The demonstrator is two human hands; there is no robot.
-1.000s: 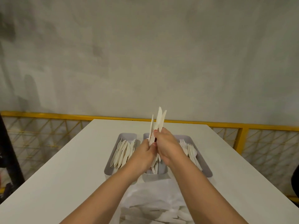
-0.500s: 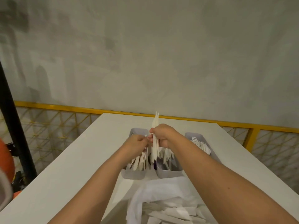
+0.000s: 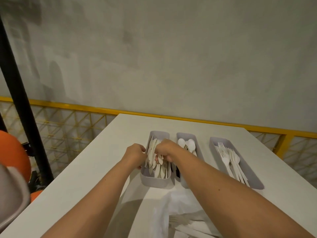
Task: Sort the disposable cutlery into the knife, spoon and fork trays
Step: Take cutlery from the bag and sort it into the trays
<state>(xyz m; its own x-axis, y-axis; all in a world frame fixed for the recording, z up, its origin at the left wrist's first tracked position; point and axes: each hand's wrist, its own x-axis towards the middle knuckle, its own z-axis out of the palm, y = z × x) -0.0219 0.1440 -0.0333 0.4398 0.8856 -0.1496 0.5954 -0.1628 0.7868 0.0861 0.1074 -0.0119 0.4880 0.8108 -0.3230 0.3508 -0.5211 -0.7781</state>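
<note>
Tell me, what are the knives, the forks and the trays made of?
The knives look matt, cream-beige and flat: perhaps wood or fibre-based plastic, hard to tell. The forks are bright white with a slight sheen, probably plastic. The trays are smooth pale grey with rounded corners, likely moulded plastic.

Table (image 3: 85, 177): plain white. Knife tray (image 3: 155, 183) under the right hand (image 3: 167, 149), spoon tray (image 3: 186, 134) just right of it, fork tray (image 3: 253, 176) further right: all pale grey, unpatterned. Knives (image 3: 161, 170): cream. Spoons (image 3: 187, 144), forks (image 3: 229, 157): white. Bag (image 3: 171, 212) nearer than the hands: white. Railing (image 3: 103, 109) beyond: yellow, lattice mesh. Wall (image 3: 171, 57): mottled grey. Pole (image 3: 20, 100) far left of the left hand (image 3: 135, 155): black.
</note>
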